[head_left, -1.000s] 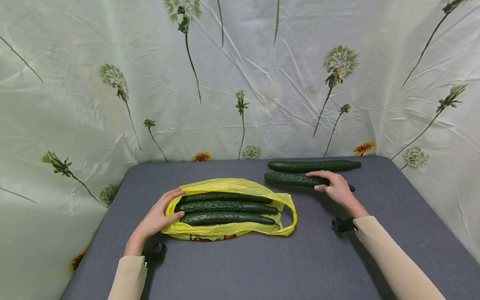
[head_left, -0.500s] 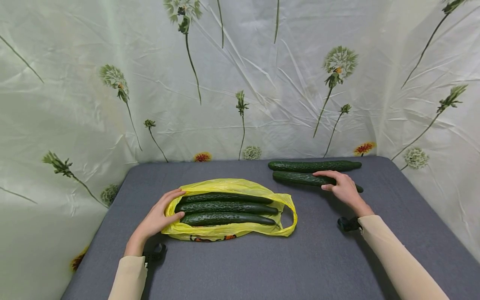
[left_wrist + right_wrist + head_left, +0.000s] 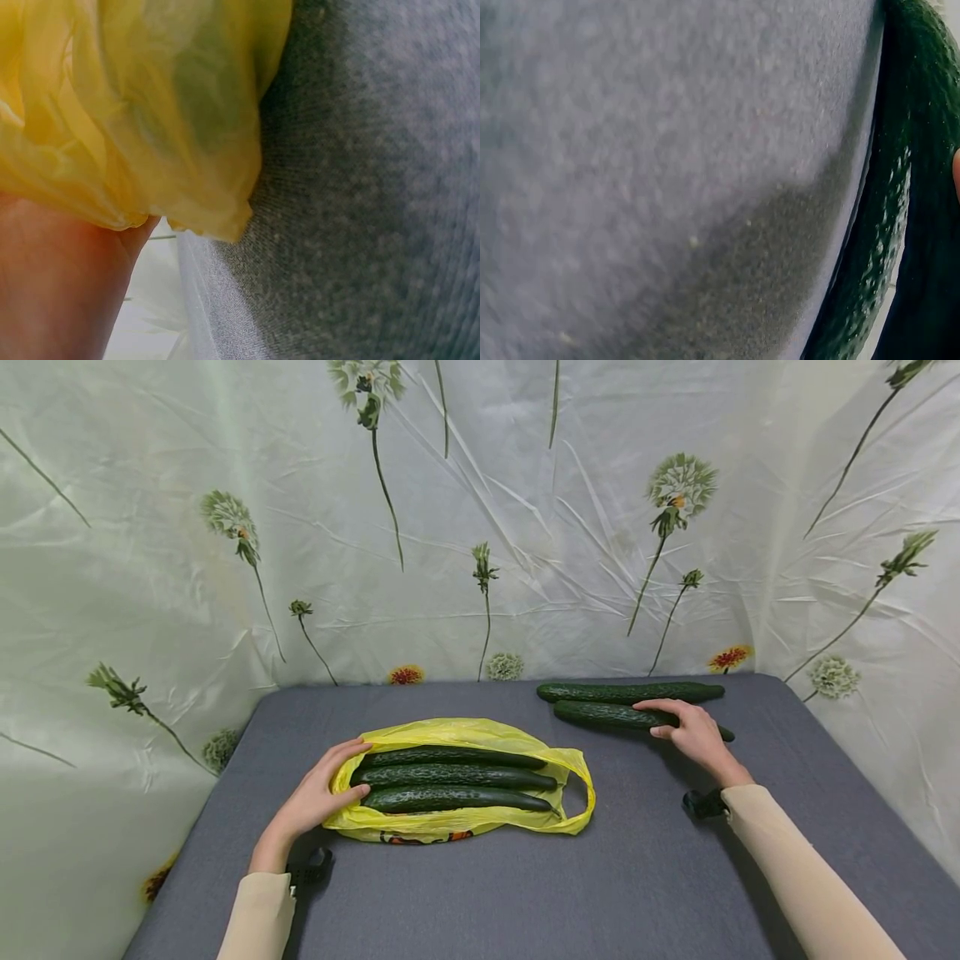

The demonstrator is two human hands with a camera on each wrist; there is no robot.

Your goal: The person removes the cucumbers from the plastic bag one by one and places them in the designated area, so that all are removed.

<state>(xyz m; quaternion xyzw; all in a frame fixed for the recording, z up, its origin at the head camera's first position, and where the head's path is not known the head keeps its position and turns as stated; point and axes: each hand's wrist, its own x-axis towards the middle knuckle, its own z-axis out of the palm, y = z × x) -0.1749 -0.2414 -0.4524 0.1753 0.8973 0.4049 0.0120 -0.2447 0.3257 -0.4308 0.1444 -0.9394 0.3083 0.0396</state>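
A yellow plastic bag (image 3: 457, 727) lies on its side with its mouth open, and three cucumbers (image 3: 459, 774) rest side by side in it. My left hand (image 3: 315, 789) holds the bag's left end, thumb at the near rim and fingers at the far one. In the left wrist view, the bag's crumpled film (image 3: 172, 112) covers the fingers. To the right, my right hand (image 3: 697, 737) grips a dark green cucumber (image 3: 596, 715) from above, thumb on the near side. Just behind it lies another cucumber (image 3: 622, 693), roughly parallel.
Grey cloth covers the table (image 3: 480, 902). The bag's handle loop (image 3: 583, 785) points right, towards the loose cucumbers. A pale curtain (image 3: 420, 610) printed with dandelions hangs right behind the table's back edge and along both sides.
My right hand has shifted the gripped cucumber to the right and slightly back, closer to the cucumber behind it. The left hand and the bag have stayed put.
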